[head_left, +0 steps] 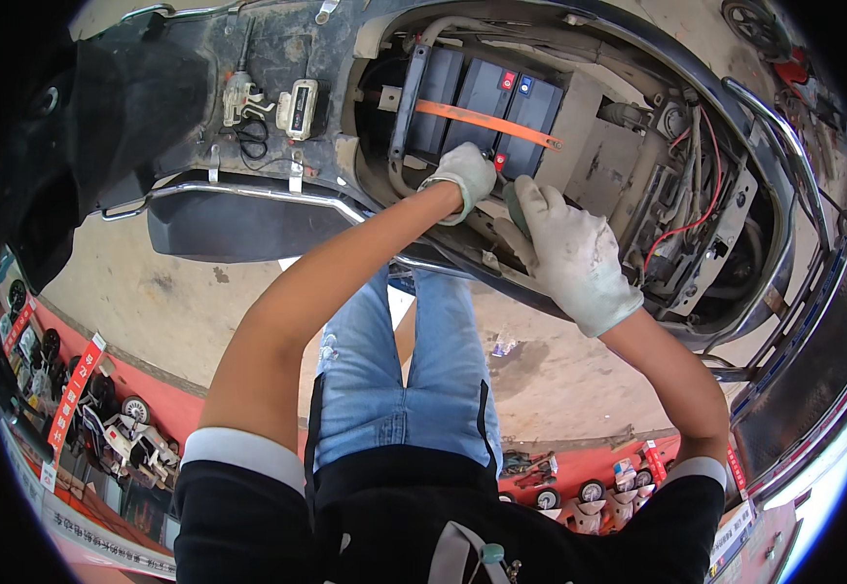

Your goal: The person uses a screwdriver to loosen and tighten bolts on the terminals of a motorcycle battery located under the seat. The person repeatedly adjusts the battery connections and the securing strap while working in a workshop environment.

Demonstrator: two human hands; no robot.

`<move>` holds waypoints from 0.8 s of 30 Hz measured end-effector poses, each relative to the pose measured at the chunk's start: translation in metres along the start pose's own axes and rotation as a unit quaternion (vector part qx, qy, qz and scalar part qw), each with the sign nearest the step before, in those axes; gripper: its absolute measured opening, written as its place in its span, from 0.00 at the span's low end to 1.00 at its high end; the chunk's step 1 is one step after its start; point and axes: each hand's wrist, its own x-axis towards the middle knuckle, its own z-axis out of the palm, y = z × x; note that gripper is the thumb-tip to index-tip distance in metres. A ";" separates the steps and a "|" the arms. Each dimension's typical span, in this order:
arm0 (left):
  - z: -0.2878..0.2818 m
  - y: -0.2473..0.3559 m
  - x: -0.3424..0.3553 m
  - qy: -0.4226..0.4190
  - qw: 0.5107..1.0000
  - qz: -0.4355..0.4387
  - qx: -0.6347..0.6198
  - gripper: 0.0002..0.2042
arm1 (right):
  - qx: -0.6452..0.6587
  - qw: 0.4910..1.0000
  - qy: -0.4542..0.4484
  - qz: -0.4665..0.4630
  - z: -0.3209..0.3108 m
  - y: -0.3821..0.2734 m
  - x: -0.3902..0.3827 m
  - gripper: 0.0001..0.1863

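Several black batteries sit side by side in the open body of a scooter, with red and blue terminal caps on them. An orange strap crosses their tops. My left hand, in a pale glove, is closed with its fingertips at the near edge of the batteries, beside a red terminal; whatever it pinches is hidden. Just to the right, my gloved right hand grips a screwdriver-like tool with a dark green handle. The tool points toward my left fingertips, and its tip cannot be made out.
A cordless power tool and a white-and-black pack lie on the scooter's footboard. Red wires run through the rear of the compartment. A chrome side rail borders the near side. Parts and wheels line the shop floor behind me.
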 end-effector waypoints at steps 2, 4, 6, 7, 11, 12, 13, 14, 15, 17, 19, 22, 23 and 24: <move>-0.010 0.017 -0.039 -0.205 0.834 -0.137 -0.494 0.12 | 0.014 0.999 0.002 0.048 0.007 0.009 0.001 0.30; -0.018 0.012 -0.068 -0.295 0.683 -0.119 -0.657 0.15 | 0.000 0.992 0.122 -0.017 0.010 0.011 0.001 0.30; -0.010 -0.001 -0.076 -0.341 0.623 -0.036 -0.703 0.17 | -0.014 0.946 0.298 -0.127 0.015 0.013 -0.001 0.30; -0.005 -0.002 -0.078 -0.323 0.594 -0.041 -0.735 0.15 | -0.012 0.937 0.313 -0.157 0.022 0.015 0.001 0.28; 0.012 -0.010 -0.076 -0.352 0.455 -0.026 -0.817 0.13 | 0.080 0.977 0.169 0.101 0.028 -0.012 0.000 0.27; 0.012 -0.012 -0.074 -0.346 0.456 -0.035 -0.819 0.13 | 0.077 0.975 0.186 0.099 0.026 -0.017 0.001 0.27; 0.013 -0.014 -0.072 -0.341 0.457 -0.044 -0.820 0.13 | 0.073 0.972 0.202 0.097 0.024 -0.021 -0.001 0.26; 0.011 -0.013 -0.072 -0.336 0.458 -0.054 -0.821 0.13 | 0.070 0.969 0.218 0.096 0.021 -0.026 -0.002 0.26; 0.009 -0.011 -0.072 -0.309 0.480 -0.075 -0.818 0.13 | 0.056 0.963 0.260 0.035 0.014 -0.030 -0.003 0.25; 0.000 -0.008 -0.075 -0.268 0.514 -0.123 -0.805 0.15 | -0.004 0.977 0.212 -0.022 0.012 -0.027 -0.005 0.24; 0.001 -0.012 -0.073 -0.294 0.534 -0.084 -0.788 0.14 | -0.011 0.982 0.187 -0.037 0.014 -0.024 -0.006 0.23; -0.003 -0.020 -0.073 -0.373 0.519 0.036 -0.768 0.10 | 0.020 0.980 0.033 0.195 0.003 -0.036 0.005 0.23; -0.004 -0.026 -0.070 -0.396 0.538 0.118 -0.734 0.10 | 0.033 0.981 0.026 0.191 0.003 -0.031 0.005 0.23; -0.003 -0.030 -0.067 -0.417 0.552 0.200 -0.694 0.10 | 0.018 0.983 0.107 0.148 0.006 -0.031 0.003 0.23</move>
